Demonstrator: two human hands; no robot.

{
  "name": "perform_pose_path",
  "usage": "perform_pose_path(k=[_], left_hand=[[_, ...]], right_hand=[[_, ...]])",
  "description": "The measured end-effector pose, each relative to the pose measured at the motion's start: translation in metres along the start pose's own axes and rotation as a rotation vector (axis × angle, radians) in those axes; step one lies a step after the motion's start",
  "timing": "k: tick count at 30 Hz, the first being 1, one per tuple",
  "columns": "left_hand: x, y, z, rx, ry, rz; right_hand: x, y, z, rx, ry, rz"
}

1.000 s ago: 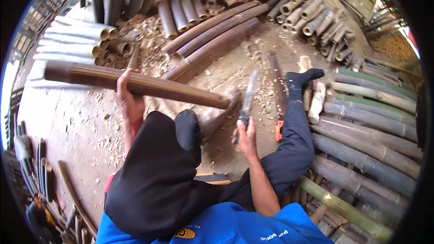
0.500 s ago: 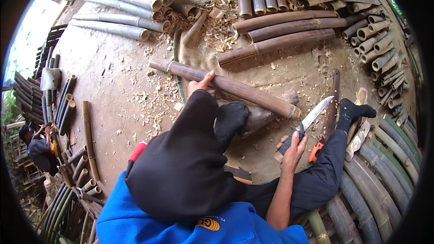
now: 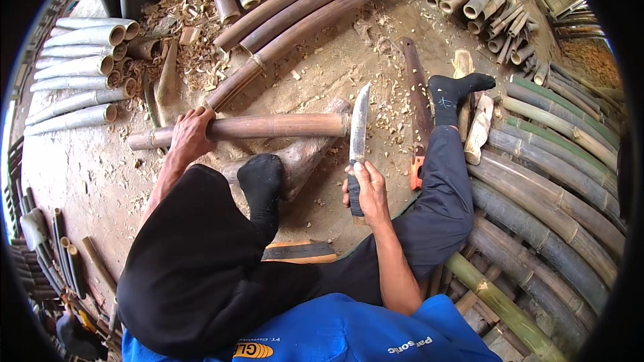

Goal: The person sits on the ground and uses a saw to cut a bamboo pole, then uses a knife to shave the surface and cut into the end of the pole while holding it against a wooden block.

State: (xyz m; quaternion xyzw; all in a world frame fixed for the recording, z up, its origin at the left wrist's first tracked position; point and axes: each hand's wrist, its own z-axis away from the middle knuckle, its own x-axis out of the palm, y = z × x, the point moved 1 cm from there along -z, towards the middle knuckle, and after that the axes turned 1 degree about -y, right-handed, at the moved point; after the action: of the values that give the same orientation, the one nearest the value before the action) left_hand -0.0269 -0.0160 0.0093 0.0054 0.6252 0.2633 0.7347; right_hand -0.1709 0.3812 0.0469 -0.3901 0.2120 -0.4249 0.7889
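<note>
My left hand (image 3: pixel 190 135) is wrapped round a brown bamboo tube (image 3: pixel 275 127) near its left end. The tube lies crosswise in front of me, its right part over a rough wooden block (image 3: pixel 303 164). In my right hand (image 3: pixel 370 193) is a large knife (image 3: pixel 359 127), held by its dark wrapped handle. Its blade points up and away from me, close beside the tube's right end; whether they touch I cannot tell. My left foot in a black sock (image 3: pixel 260 177) is by the block.
An orange-handled saw (image 3: pixel 417 114) lies beside my right leg (image 3: pixel 439 174). Three long bamboo tubes (image 3: pixel 308 20) lie beyond. Pale tubes (image 3: pixel 74 84) are stacked at the left, larger poles (image 3: pixel 537 194) at the right. Wood shavings (image 3: pixel 322 67) cover the ground. Another person (image 3: pixel 77 332) is at lower left.
My view has turned to the right. The bamboo tube has swung from slanting to nearly level. The knife has moved beside the tube's right end, its blade now more upright.
</note>
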Motion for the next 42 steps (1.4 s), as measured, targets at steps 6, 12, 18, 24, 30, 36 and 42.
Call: perform_pose_path(k=[6, 12, 18, 24, 30, 36, 42], left_hand=[[0.004, 0.002, -0.003, -0.024, -0.161, 0.015], [0.01, 0.004, 0.006, -0.01, -0.032, -0.005], [0.018, 0.012, 0.006, -0.028, 0.067, -0.078], [0.026, 0.012, 0.014, -0.044, 0.126, -0.123], [0.033, 0.009, 0.016, -0.057, 0.143, -0.131], [0.036, 0.009, 0.021, -0.063, 0.17, -0.146], [0.049, 0.005, 0.026, -0.054, 0.26, -0.161]], right_hand=[[-0.007, -0.007, -0.024, -0.068, 0.143, -0.221], [0.034, 0.007, -0.025, 0.015, -0.221, 0.106], [0.004, -0.005, -0.029, -0.098, 0.161, -0.184], [0.031, 0.001, -0.022, 0.014, -0.123, -0.017], [0.02, 0.003, -0.025, 0.058, -0.082, 0.081], [0.007, -0.016, -0.019, -0.018, 0.103, -0.103], [0.039, 0.003, -0.014, 0.07, -0.254, 0.165]])
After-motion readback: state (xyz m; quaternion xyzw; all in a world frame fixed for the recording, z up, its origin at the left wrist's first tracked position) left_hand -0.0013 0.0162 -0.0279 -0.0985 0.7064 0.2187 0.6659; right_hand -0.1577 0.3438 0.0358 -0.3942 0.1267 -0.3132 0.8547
